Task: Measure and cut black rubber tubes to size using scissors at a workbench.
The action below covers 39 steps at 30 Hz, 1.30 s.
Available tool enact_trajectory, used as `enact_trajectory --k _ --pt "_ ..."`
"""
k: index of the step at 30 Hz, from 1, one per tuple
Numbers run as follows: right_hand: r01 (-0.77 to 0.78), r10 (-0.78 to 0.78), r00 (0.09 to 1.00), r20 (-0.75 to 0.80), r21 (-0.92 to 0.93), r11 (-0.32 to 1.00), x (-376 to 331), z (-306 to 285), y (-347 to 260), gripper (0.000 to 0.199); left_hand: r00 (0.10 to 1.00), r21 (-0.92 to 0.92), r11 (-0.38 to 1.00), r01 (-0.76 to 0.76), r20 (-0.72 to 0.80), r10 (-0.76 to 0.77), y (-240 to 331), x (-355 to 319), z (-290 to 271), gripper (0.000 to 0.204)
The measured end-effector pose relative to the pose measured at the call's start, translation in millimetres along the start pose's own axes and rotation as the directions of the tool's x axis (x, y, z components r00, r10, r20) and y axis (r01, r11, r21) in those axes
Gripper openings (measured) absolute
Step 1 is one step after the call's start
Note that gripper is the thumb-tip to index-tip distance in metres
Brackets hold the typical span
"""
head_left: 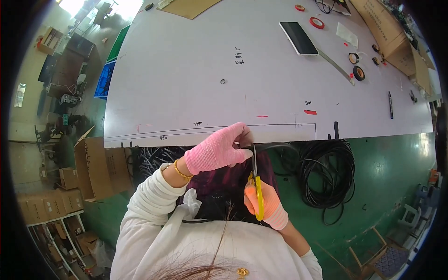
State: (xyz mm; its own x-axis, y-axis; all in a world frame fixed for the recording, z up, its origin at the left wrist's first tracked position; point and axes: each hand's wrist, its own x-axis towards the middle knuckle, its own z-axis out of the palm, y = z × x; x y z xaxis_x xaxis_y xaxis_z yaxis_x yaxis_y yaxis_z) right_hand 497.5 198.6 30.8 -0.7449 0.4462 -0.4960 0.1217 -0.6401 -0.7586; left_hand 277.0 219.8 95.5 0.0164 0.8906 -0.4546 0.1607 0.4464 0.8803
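My left hand (217, 149), in a pink knitted glove, is closed at the table's near edge with thumb and fingers pinched together. A black cable (279, 145) runs from its fingertips toward the right; the fingers hide its end. My right hand (267, 203), in an orange-pink glove with a striped cuff, is wrapped round the yellow handles of a pair of scissors (259, 198). The blades point away from me, up beside the left fingertips, and look nearly closed. Whether they touch the cable I cannot tell.
Pencil lines and marks cover the near edge of the white table (177, 88). A phone (298, 38), tape rolls (358, 73), a marker (390, 105) and a small ring (223, 81) lie on it. A large black coil (326, 175) hangs right; an open carton (105, 168) stands left.
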Motion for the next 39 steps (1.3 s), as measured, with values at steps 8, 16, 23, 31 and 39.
enact_trajectory --k 8,16,23,31,39 --pt "-0.121 0.121 0.993 -0.017 -0.053 0.991 -9 5 -19 0.032 0.917 -0.224 0.974 -0.003 0.388 0.092 6 6 -15 0.048" --pt "0.085 -0.260 0.928 -0.268 -0.527 0.845 -17 -15 4 0.023 0.933 -0.243 0.969 0.034 0.355 0.056 -5 2 -24 0.042" --pt "0.276 -0.569 0.808 -0.155 -0.752 0.598 19 -45 -29 0.033 0.930 -0.224 0.970 -0.089 0.329 0.161 -1 -21 -22 0.027" --pt "0.474 -0.697 0.706 0.125 -0.815 0.333 40 -11 -62 0.019 0.831 -0.016 0.990 0.138 -0.542 -0.124 -52 -152 -102 0.033" --pt "0.666 -0.587 0.563 0.582 -0.740 -0.095 78 73 -82 0.032 0.722 0.030 0.851 -0.524 -0.515 0.463 -57 -140 -49 0.043"
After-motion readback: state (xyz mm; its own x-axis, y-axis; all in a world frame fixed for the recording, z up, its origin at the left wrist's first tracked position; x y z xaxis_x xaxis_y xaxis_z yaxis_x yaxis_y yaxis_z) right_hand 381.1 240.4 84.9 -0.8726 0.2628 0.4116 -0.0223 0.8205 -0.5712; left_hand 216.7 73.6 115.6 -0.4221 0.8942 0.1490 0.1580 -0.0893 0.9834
